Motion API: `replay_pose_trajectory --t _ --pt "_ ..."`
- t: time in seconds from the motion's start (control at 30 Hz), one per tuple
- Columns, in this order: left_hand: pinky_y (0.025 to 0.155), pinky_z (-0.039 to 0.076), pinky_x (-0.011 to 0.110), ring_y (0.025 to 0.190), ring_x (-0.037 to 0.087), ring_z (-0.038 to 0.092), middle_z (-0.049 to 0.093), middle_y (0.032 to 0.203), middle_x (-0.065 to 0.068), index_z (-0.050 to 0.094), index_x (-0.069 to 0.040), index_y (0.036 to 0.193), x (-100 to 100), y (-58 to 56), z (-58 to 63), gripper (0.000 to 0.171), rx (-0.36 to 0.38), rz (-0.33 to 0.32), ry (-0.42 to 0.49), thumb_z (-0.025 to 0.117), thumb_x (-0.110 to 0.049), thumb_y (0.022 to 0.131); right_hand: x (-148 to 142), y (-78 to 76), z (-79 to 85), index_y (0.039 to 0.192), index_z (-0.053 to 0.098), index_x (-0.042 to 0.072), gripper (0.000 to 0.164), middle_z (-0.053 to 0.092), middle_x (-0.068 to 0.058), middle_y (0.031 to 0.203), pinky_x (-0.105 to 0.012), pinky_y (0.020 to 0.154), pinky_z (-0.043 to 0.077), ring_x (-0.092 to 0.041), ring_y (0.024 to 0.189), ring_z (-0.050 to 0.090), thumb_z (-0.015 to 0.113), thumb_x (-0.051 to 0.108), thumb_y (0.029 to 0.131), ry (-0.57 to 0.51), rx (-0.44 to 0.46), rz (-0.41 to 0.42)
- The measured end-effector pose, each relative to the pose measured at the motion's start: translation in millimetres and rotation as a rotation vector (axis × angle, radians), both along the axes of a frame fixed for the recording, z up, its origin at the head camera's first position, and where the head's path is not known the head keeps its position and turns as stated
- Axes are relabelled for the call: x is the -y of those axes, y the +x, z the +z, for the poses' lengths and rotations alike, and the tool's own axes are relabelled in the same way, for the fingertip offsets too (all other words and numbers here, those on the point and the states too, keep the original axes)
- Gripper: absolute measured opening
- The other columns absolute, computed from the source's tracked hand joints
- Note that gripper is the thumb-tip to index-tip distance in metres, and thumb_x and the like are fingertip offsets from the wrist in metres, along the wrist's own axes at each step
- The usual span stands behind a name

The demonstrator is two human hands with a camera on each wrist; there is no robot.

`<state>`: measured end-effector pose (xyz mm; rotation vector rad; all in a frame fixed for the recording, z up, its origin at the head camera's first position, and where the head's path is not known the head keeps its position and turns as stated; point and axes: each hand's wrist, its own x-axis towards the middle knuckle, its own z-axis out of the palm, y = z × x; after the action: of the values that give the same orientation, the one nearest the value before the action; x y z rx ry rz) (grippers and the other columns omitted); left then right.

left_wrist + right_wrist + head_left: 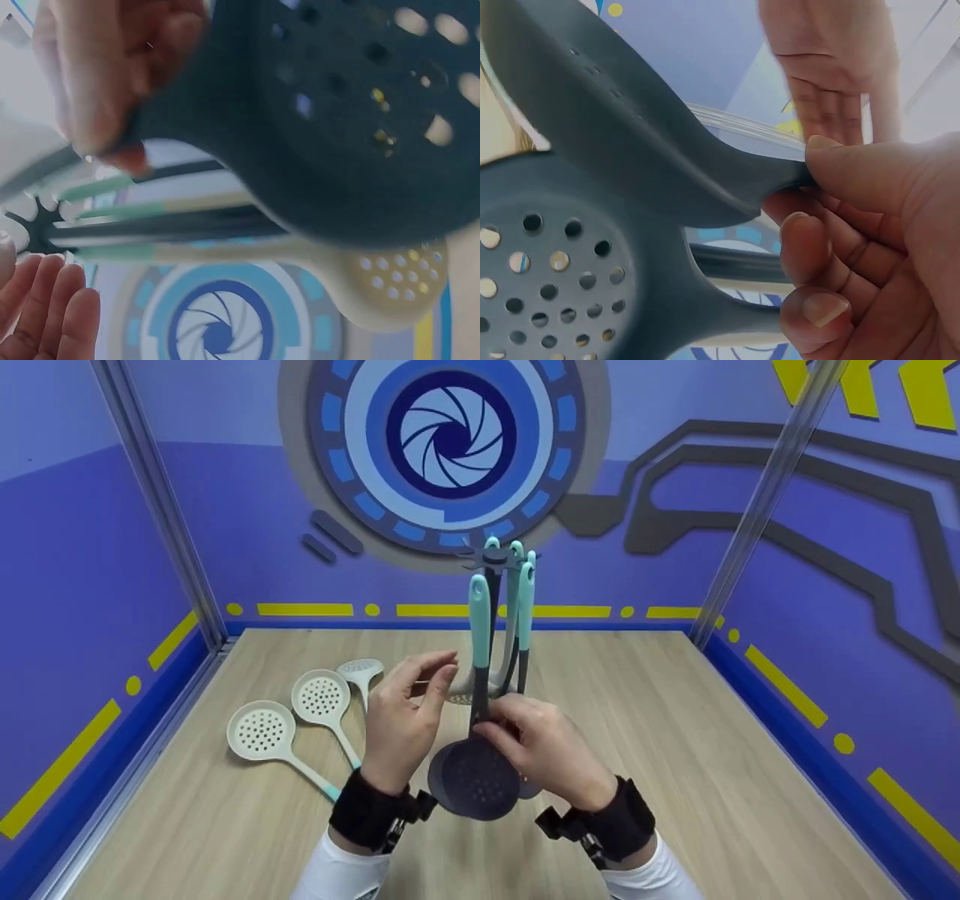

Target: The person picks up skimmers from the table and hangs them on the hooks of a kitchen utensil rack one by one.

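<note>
My right hand [544,742] pinches the neck of a dark grey skimmer [484,791] between thumb and fingers. Its round, holed head hangs low, and its mint handle [479,619] points up in front of the utensil rack. In the right wrist view, a second dark slotted head [562,300] lies beside the pinched one. My left hand [409,712] is raised to the left of the handle, its fingers loosely extended and holding nothing. The rack's dark hooked top [495,557] rises behind the skimmer, with several mint-handled utensils hanging from it, among them a cream skimmer [390,289].
On the wooden table at left lie two cream skimmers, the nearer skimmer [261,732] and the farther skimmer [321,697]. Close by is a smaller cream slotted utensil [361,669]. Blue patterned panels [225,525] enclose the table [675,720] at the back and sides.
</note>
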<state>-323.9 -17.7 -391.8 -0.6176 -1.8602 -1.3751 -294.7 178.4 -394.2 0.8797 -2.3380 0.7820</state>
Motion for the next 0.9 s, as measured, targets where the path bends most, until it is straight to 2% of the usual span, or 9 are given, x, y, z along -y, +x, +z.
replay_pose_trajectory --t 0.1,0.17,0.37,0.63,0.9 --pt "0.075 0.058 0.022 0.088 0.005 0.07 0.075 0.101 -0.009 0.073 -0.025 0.113 1.7 -6.9 -4.3 0.021 0.04 0.053 -0.009 0.064 -0.034 0.097 -2.8 -0.6 1.2 0.093 0.069 0.02 0.006 0.059 0.011 0.081 -0.016 0.057 0.044 -0.001 0.068 0.049 0.067 0.025 0.096 -0.021 -0.013 -0.006" --pt "0.075 0.058 0.021 0.088 0.005 0.07 0.075 0.1 -0.009 0.073 -0.025 0.113 1.9 -10.1 -6.6 0.021 0.062 0.061 -0.009 0.064 -0.035 0.096 -4.7 -0.7 2.1 0.093 0.068 0.019 0.006 0.058 0.011 0.081 -0.016 0.056 0.043 -0.001 0.068 0.049 0.067 0.025 0.096 -0.037 -0.018 -0.012" --pt "0.075 0.059 0.022 0.087 0.003 0.07 0.075 0.1 -0.008 0.073 -0.024 0.113 -1.3 -18.5 -14.4 0.021 0.132 0.034 -0.041 0.066 -0.034 0.096 -9.4 0.5 5.7 0.093 0.067 0.018 0.007 0.057 0.009 0.08 -0.016 0.056 0.044 -0.001 0.068 0.05 0.066 0.025 0.096 -0.067 -0.036 -0.023" --pt "0.078 0.059 0.025 0.09 0.004 0.068 0.073 0.105 -0.009 0.07 -0.023 0.118 -8.6 -25.1 -27.6 0.024 0.318 0.014 -0.14 0.065 -0.032 0.097 -11.5 2.5 8.7 0.095 0.067 0.018 0.005 0.057 0.008 0.08 -0.017 0.056 0.042 -0.003 0.068 0.047 0.066 0.023 0.096 -0.099 -0.082 -0.039" --pt "0.08 0.059 0.026 0.095 0.006 0.069 0.073 0.109 -0.008 0.07 -0.024 0.116 -14.5 -32.9 -41.3 0.021 0.409 -0.016 -0.204 0.063 -0.03 0.098 -11.1 2.7 9.1 0.098 0.068 0.02 0.005 0.059 0.011 0.082 -0.017 0.058 0.044 -0.002 0.069 0.049 0.068 0.017 0.094 -0.12 -0.121 -0.029"
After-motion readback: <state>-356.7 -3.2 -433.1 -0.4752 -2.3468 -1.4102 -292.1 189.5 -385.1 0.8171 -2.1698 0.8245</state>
